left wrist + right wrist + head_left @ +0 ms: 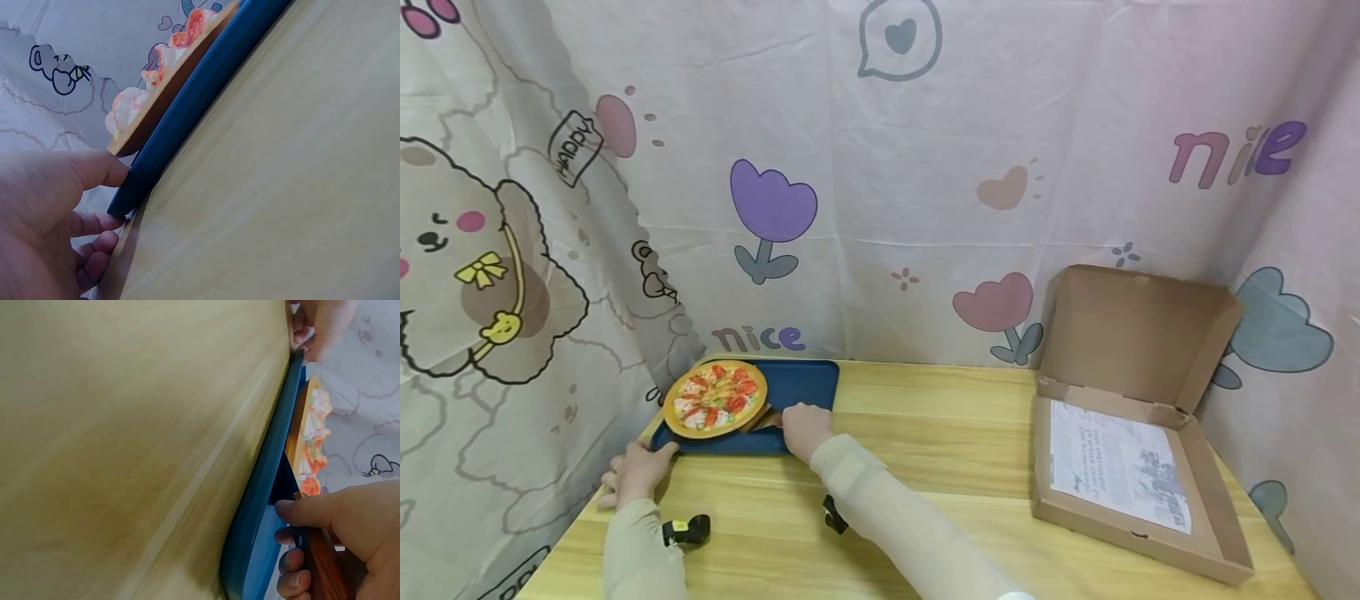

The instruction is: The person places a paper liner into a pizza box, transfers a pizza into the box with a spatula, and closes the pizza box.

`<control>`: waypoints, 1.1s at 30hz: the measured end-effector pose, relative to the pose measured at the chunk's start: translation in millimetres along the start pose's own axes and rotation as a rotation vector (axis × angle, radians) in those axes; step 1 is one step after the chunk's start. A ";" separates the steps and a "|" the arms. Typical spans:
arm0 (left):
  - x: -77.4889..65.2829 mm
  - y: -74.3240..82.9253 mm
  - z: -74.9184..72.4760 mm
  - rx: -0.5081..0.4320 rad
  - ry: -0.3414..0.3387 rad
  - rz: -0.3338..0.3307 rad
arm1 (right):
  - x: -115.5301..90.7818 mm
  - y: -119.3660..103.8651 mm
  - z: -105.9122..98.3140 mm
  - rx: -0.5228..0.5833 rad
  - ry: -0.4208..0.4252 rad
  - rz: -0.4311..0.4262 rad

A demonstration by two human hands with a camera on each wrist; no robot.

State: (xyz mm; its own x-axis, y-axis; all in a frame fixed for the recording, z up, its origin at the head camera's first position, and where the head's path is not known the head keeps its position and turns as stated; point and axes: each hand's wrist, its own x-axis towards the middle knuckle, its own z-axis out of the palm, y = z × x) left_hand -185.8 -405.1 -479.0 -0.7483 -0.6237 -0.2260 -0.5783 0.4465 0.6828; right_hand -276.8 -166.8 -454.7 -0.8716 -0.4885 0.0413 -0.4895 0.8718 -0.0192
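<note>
A round pizza (717, 398) with red and white toppings lies on the left part of a blue tray (805, 379). My right hand (807, 429) grips the wooden handle (324, 565) of a pizza server, whose flat blade (762, 418) reaches under the pizza's right edge. That edge is tilted up in the head view. At the tray's front left corner, my left hand (638, 473) pinches the rim, thumb on top and a finger below, as the left wrist view (47, 212) shows.
An open cardboard pizza box (1142, 533) stands at the right of the wooden table (940, 433), its lid raised and a printed paper (1112, 467) inside. A patterned cloth (895, 167) hangs behind and at both sides.
</note>
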 end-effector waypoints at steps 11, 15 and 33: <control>5.1 -1.1 1.9 0.006 0.006 -0.001 | -0.8 16.4 3.7 0.002 0.025 0.009; 3.4 -1.1 1.9 0.010 0.014 0.004 | -1.5 22.7 4.3 0.003 0.030 0.014; 0.4 0.9 1.1 0.010 0.005 0.002 | -9.6 47.9 -0.9 -0.005 0.027 0.020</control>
State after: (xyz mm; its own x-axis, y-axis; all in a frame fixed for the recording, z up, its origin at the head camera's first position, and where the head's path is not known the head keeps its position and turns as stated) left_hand -186.9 -404.2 -479.3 -0.7478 -0.6261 -0.2210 -0.5802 0.4543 0.6760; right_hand -291.9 -120.3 -455.0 -0.8800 -0.4701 0.0681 -0.4721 0.8814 -0.0156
